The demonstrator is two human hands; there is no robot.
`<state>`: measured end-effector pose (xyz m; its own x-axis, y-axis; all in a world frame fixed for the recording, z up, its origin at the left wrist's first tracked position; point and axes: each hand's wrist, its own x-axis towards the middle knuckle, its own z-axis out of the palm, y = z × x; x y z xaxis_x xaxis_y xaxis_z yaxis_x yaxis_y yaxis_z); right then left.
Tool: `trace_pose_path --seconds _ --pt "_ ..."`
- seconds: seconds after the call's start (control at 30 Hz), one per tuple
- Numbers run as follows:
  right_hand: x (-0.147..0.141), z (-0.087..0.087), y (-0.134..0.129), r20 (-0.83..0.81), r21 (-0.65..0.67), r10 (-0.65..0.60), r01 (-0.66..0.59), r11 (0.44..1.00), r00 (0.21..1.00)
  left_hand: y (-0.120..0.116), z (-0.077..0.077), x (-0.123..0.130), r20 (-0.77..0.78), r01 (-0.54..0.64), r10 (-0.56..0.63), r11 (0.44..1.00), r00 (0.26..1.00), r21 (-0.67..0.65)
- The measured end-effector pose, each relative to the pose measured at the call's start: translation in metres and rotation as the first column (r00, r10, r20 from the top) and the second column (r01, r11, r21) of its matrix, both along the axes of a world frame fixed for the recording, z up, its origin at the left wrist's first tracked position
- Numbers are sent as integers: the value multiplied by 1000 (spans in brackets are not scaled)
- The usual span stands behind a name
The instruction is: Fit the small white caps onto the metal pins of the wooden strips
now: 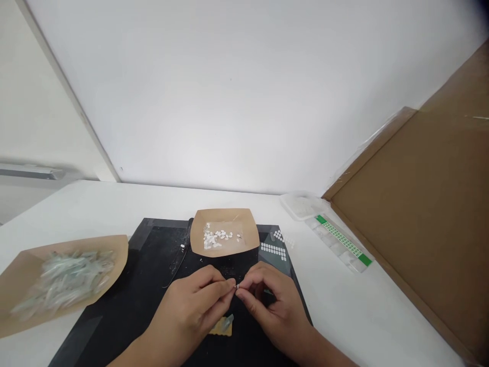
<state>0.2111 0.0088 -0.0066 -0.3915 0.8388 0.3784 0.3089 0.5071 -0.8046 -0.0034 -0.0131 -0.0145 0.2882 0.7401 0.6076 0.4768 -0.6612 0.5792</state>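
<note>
My left hand (198,306) and my right hand (273,300) meet fingertip to fingertip above the black mat (126,300). Between them is a tiny white piece (237,286), pinched by the right thumb and forefinger. The left thumb and forefinger are closed right beside it; what sits in them is too small to make out. Below the hands lies a small yellow pad (221,332), with a pale translucent piece (228,322) on it. Beyond the hands stands a brown paper tray (250,227) holding small white pieces (216,237).
At left, another paper tray (121,250) holds a heap of translucent greenish pieces (76,278). Sheets of white oval stickers (273,248) lie at the mat's right edge. Farther right are a green-ended label strip (340,239), a clear plastic container (301,205) and a large cardboard box (428,219).
</note>
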Motion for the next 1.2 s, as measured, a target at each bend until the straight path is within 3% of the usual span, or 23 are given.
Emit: trace_pose_path --seconds 0.37,0.5,0.7,1.0,1.2 --pt "0 -2 0 -46 -69 34 -37 997 998 -1 -2 -6 -214 -4 37 989 976 149" --pt "0 -1 -1 0 -2 69 -69 998 998 -2 0 -7 -274 3 66 970 959 244" --pt "0 2 -3 98 221 78 -98 970 992 -2 5 -6 -235 29 34 965 971 259" --pt "1 8 -6 66 288 55 -72 955 996 -3 5 -6 -190 21 24 972 982 235" --pt "0 7 -6 74 458 -36 -1 889 997 -3 5 -9 -197 -21 73 966 978 256"
